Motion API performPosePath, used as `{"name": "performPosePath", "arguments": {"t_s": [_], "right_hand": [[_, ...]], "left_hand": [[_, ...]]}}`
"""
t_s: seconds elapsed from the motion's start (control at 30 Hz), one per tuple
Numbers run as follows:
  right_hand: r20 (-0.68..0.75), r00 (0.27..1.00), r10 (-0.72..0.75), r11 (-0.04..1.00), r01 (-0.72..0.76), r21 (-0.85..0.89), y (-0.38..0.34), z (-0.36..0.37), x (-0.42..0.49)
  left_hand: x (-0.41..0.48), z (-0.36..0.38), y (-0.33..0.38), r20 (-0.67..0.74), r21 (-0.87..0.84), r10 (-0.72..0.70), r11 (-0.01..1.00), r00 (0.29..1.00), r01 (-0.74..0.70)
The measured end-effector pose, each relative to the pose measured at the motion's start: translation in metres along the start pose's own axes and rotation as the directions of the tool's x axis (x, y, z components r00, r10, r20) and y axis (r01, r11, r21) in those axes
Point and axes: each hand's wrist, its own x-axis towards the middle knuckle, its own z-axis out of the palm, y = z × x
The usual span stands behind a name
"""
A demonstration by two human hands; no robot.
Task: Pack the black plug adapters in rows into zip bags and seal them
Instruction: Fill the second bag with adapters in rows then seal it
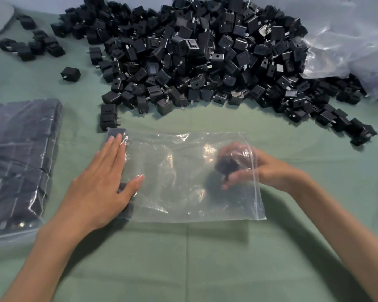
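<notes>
A clear zip bag lies flat on the green-covered bench, about midway between its left and right edges and nearer the near edge than the far one. Its zip strip runs along the bag's right end, which is the open mouth.

The left hand lies palm down on the bag's left end, fingers straight and together, thumb spread out over the plastic. It holds nothing; it presses on the bag. Under and beside it a few black adapters sit inside the bag along the closed left end, one showing at the far left corner of the bag, others mostly hidden by the palm.

The right hand reaches in through the mouth, its fingers inside the bag and seen through the plastic. They are curled round one black adapter, held above the bag's lower layer. This part is blurred, so the exact grip cannot be told.

Across the far side of the bench spreads a big heap of loose adapters, reaching toward the right edge. A single adapter lies apart to the left of the heap, and a small cluster sits near the far left corner. At the left edge rests a filled bag, packed with adapters in rows. Crumpled clear plastic is bunched at the far right corner, touching the heap.
</notes>
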Motion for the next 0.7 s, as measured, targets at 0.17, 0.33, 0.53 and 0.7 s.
{"name": "performPosePath", "arguments": {"t_s": [0.17, 0.33, 0.53, 0.7], "right_hand": [[-0.039, 0.983, -0.18, 0.877, 0.142, -0.458, -0.002, 0.022, 0.038], [-0.053, 0.998, -0.032, 0.982, 0.042, 0.186, 0.003, 0.044, 0.076], [0.116, 0.894, -0.432, 0.689, 0.41, -0.598, -0.002, 0.074, 0.103], [0.1, 0.848, -0.521, 0.64, 0.466, -0.611, 0.001, 0.097, 0.118]], "left_hand": [[0.0, -0.001, 0.0, 0.0, -0.005, 0.015, 1.0, 1.0, -0.015], [-0.002, -0.001, 0.002, -0.007, -0.022, 0.027, 0.999, 1.0, -0.027], [-0.003, -0.003, 0.003, -0.024, -0.11, -0.005, 0.994, 1.0, 0.003], [-0.004, -0.003, 0.002, -0.067, -0.2, 0.021, 0.979, 0.998, -0.034]]}}
